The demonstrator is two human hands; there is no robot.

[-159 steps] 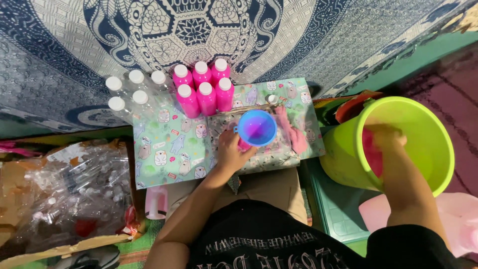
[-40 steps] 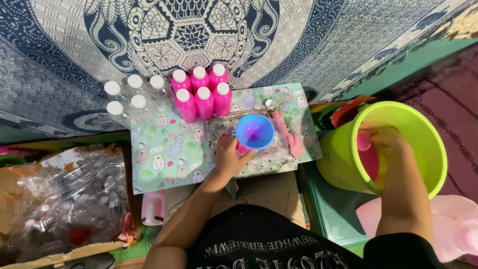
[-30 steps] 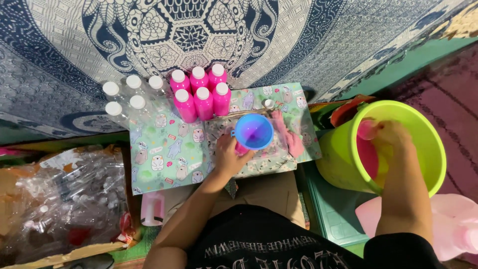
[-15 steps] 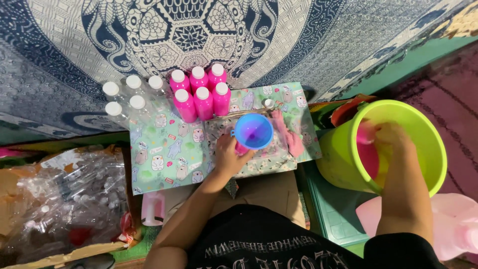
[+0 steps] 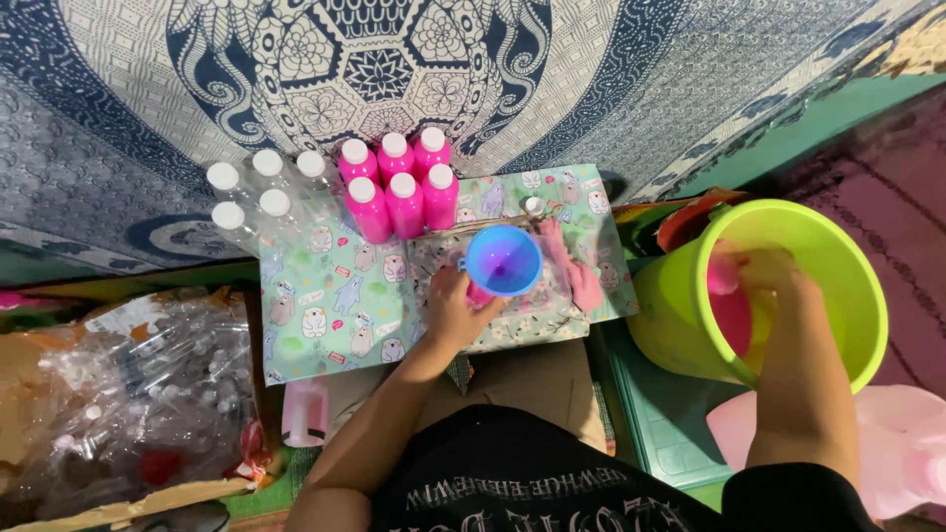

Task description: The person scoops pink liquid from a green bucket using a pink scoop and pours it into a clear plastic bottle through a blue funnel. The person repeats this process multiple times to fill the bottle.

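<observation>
My left hand [image 5: 453, 311] grips a small pink bottle [image 5: 480, 294] standing on a patterned green board [image 5: 325, 305]. A blue funnel [image 5: 503, 259] sits in the bottle's mouth. My right hand [image 5: 774, 274] reaches into a lime-green bucket [image 5: 852, 258] and holds a pink cup [image 5: 722, 279] near the bucket's left inner wall. Pink liquid shows inside the bucket below the cup.
Several filled pink bottles with white caps [image 5: 396, 185] stand at the board's far edge, with several clear capped bottles [image 5: 258, 192] to their left. A pink cloth [image 5: 583, 284] and a loose white cap [image 5: 533, 205] lie by the funnel. A bag of empty bottles [image 5: 128, 394] is at left.
My right hand has risen a little inside the bucket with the pink cup. My left hand, the bottle and the funnel have stayed in place.
</observation>
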